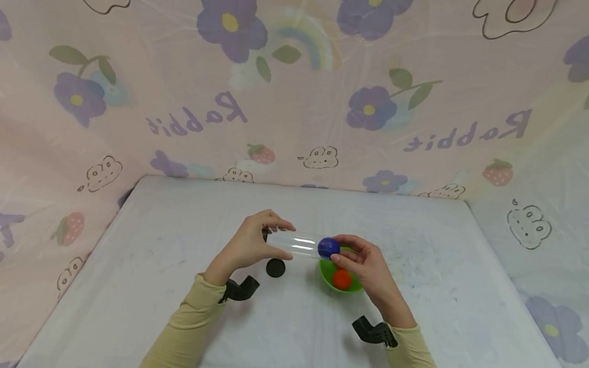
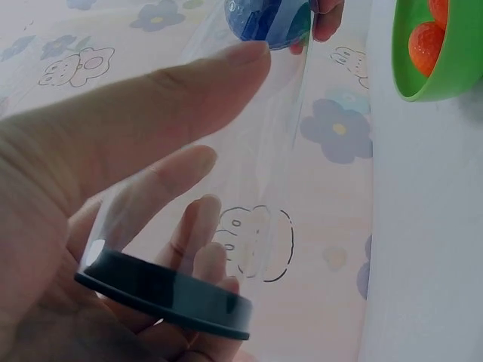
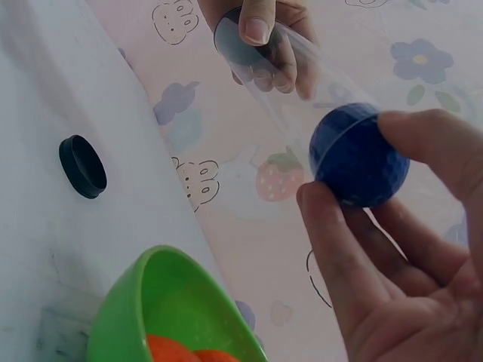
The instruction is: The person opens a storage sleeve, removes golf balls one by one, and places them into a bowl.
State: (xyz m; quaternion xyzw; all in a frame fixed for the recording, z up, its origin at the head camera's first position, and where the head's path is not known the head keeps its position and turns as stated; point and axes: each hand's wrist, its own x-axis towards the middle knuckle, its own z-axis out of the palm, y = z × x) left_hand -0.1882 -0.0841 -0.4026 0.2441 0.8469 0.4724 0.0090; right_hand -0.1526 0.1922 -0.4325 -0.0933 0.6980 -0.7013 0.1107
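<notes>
My left hand (image 1: 247, 243) grips a clear plastic tube (image 1: 294, 244) held sideways above the table. A black cap (image 2: 162, 296) covers the tube's end by my left palm. At the other end, my right hand (image 1: 371, 267) pinches a dimpled blue ball (image 3: 362, 162) between thumb and fingers. Part of the ball sits inside the tube's mouth, whose rim crosses it in the right wrist view. Just beneath the right hand stands a green bowl (image 1: 326, 274) with orange balls (image 1: 341, 279) in it, partly hidden by that hand.
A loose black cap (image 1: 275, 268) lies on the white tabletop (image 1: 159, 289), left of the bowl and below the tube. Printed fabric (image 1: 302, 91) with flowers and rabbits hangs behind the table and along both sides. Each wrist wears a black camera mount (image 1: 241, 288).
</notes>
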